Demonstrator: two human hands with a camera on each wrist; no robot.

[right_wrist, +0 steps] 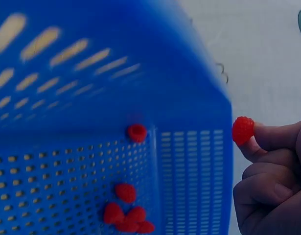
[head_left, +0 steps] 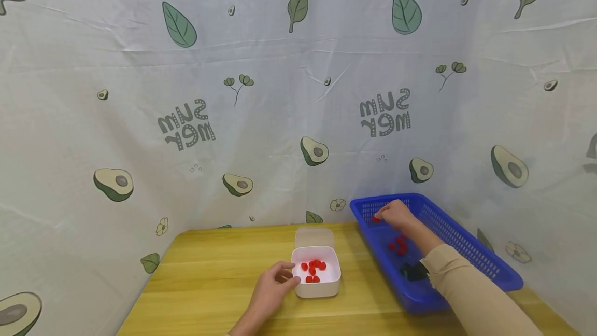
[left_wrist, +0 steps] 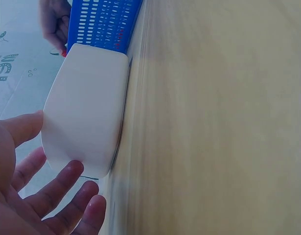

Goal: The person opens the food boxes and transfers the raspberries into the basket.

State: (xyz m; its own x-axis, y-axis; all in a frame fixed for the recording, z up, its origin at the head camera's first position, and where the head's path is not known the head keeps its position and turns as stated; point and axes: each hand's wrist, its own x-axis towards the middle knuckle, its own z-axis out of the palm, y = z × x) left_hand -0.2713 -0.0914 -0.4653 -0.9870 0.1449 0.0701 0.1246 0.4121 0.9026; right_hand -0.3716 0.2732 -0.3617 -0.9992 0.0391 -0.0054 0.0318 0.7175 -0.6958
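Observation:
My right hand (head_left: 397, 215) is over the far left part of the blue plastic basket (head_left: 471, 253). It pinches a red raspberry (right_wrist: 243, 130) between thumb and fingertip, its other fingers curled in. More raspberries (right_wrist: 125, 193) lie on the basket floor, one of them apart near a corner. Left of the basket, a white box (head_left: 317, 289) stands with its lid (head_left: 314, 238) tipped back, and several raspberries (head_left: 312, 270) are scattered inside. My left hand (head_left: 272, 289) rests its thumb and fingers loosely against the box's left side; the left wrist view shows them spread (left_wrist: 52, 191).
A dark object (head_left: 413, 272), too unclear to name, lies in the near part of the basket. Box and basket stand on a wood-grain table (head_left: 210, 284). Behind it hangs a pale curtain (head_left: 275, 118) printed with avocados and leaves.

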